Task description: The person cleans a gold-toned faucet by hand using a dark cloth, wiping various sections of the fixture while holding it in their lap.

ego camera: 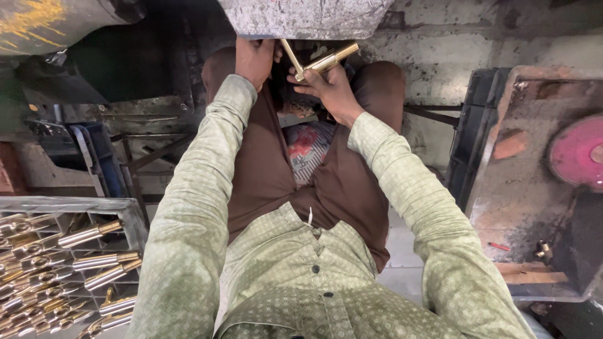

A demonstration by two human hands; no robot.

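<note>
Right hand (333,88) pinched brass fitting (320,63) at 12 o'clock, fingers wrapped round its crossed tubes just under grey wheel (301,17). Left hand (254,59) at 11 o'clock, fingers curled against wheel's lower edge; whether it gripped anything could not be told. Judged best: firm hold, light even pressure, fingertips clear of wheel. Crate (129,216) of similar brass pieces at 8 o'clock. Rusty counter (521,207) with pink disc (575,154) at 3 o'clock.
</note>
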